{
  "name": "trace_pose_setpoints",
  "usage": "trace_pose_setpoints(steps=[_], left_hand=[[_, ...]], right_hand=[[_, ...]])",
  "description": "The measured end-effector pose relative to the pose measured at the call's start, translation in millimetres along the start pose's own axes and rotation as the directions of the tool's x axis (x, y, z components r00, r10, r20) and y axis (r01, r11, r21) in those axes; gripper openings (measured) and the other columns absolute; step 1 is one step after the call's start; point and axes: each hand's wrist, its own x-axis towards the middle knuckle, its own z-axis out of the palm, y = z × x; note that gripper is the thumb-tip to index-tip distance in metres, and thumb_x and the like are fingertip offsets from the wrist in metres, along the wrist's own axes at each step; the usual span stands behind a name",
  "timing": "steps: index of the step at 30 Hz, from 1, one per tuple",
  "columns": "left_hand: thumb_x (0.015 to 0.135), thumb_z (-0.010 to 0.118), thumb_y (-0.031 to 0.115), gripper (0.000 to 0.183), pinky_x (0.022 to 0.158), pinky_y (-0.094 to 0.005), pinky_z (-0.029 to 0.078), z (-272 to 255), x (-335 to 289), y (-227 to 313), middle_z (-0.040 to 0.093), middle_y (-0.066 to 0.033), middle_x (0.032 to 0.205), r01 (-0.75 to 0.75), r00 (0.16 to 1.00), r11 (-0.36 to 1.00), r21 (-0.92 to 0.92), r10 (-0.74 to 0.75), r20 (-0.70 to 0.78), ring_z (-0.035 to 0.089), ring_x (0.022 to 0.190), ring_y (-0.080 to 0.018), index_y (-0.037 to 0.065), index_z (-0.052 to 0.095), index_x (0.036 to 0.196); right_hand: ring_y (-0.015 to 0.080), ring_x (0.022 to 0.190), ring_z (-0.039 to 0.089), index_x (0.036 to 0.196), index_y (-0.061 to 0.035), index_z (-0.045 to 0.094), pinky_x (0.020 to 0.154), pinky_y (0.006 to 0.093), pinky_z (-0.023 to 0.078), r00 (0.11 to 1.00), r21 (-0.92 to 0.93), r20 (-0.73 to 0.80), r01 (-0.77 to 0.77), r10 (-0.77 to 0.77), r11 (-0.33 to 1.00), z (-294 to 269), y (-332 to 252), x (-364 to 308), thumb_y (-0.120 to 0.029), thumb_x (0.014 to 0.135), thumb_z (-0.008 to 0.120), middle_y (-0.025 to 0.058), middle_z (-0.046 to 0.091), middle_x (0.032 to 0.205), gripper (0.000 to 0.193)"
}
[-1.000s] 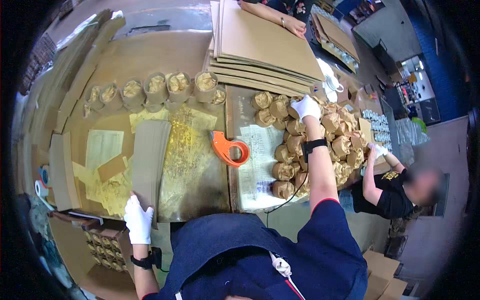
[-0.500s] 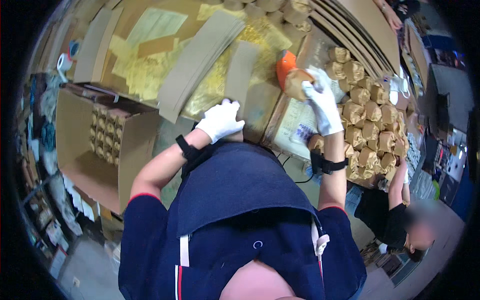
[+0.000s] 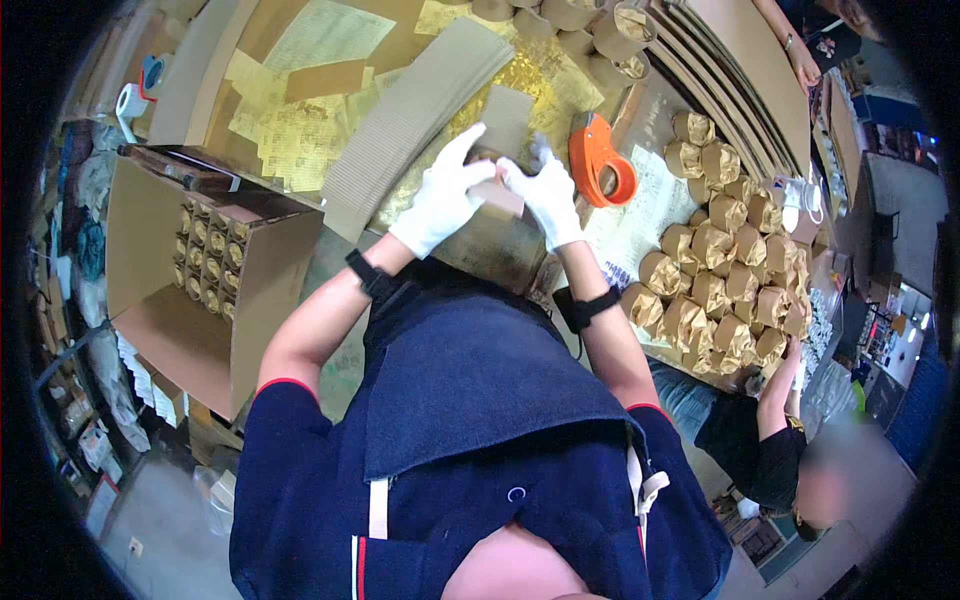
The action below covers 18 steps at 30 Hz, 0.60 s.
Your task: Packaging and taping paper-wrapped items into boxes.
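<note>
Fingers (image 3: 468,143) of the left hand (image 3: 440,205) and the right hand (image 3: 547,200), all in white gloves, are bent in around a small brown card strip (image 3: 499,201) and look to be pinching it, though the right hand's tips are blurry. The strip is between the two hands, at the upper middle of the frame, and one grey card piece (image 3: 507,115) shows just above; I can't tell if they join. I think the strip is very light, a bit stiff but easy to bend, not slippery, and would crease if squeezed hard. The best hold is near both ends, with soft thumbs. Now I count: one orange tape cutter (image 3: 590,150) just right of the hands, one pile of grey strips (image 3: 420,125) to their left, too thin to count, and one open box (image 3: 270,300) at the left of the frame, with about twelve paper tops (image 3: 217,240) showing inside. Over at the right are more than twenty paper-wrapped bundles (image 3: 713,245), too bunched up to count one by one
</note>
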Motion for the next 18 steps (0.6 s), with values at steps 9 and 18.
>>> trace_pose_setpoints(steps=[9, 18], left_hand=[[0.091, 0.065, 0.029, 0.053, 0.104, -0.0438, 0.046, 52, 23, -1, 0.054, -0.0238, 0.139, 0.624, 0.754, 0.746, -0.234, -0.653, -0.070, 0.057, 0.123, -0.0383, 0.003, 0.053, 0.135], [0.092, 0.064, 0.016, 0.028, 0.088, -0.0369, 0.054, 21, 24, -2, 0.073, -0.0183, 0.103, 0.298, 0.953, 0.946, -0.125, -0.287, 0.094, 0.070, 0.098, -0.0288, 0.003, 0.072, 0.115]], right_hand=[[0.0336, 0.108, 0.061, 0.115, -0.0018, 0.065, 0.095, 0.0420, 0.048, 0.998, -0.025, 0.054, -0.031, 0.033, 0.999, 25, 12, 33, -0.063, 0.097, 0.042, 0.0182, 0.067, 0.107, 0.067], [0.0356, 0.089, 0.066, 0.107, -0.0061, 0.063, 0.077, 0.0454, 0.054, 0.947, -0.256, -0.056, 0.292, -0.316, 0.922, -26, -15, 2, -0.040, 0.094, 0.058, 0.0144, 0.065, 0.091, 0.037]])
